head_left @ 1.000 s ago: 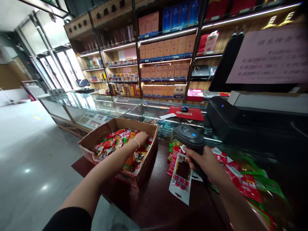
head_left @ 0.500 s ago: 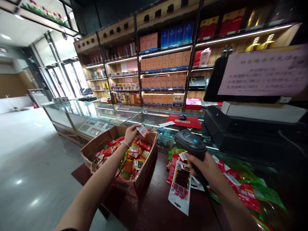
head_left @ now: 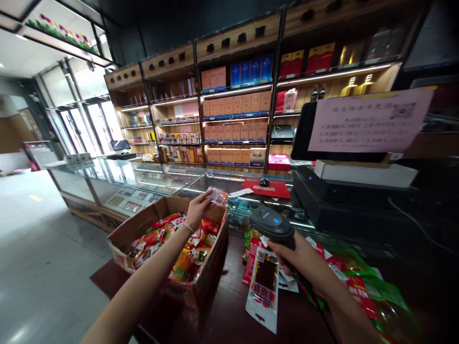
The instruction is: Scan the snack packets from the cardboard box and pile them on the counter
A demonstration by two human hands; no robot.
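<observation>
My left hand (head_left: pixel 198 209) is raised above the far corner of an open cardboard box (head_left: pixel 143 220) and pinches a small clear snack packet (head_left: pixel 218 196). The box is full of several red and orange snack packets (head_left: pixel 179 248). My right hand (head_left: pixel 299 255) grips a black handheld barcode scanner (head_left: pixel 271 226) with a blue light, its head turned toward the raised packet. Under the scanner, on the dark wooden counter (head_left: pixel 229 310), lies a white and red snack pouch (head_left: pixel 264 286).
Red and green snack bags (head_left: pixel 362 286) are heaped on the counter at the right. Behind them stand a black register (head_left: pixel 333 200), a screen with a pink paper notice (head_left: pixel 369 122), glass display cases (head_left: pixel 143 174) and lit shelves of boxes (head_left: pixel 234 119). Open floor (head_left: pixel 36 258) lies to the left.
My left hand went from reaching down into the box to lifting a small packet out and holding it up by the scanner. The view tilted upward; the right hand kept hold of the scanner.
</observation>
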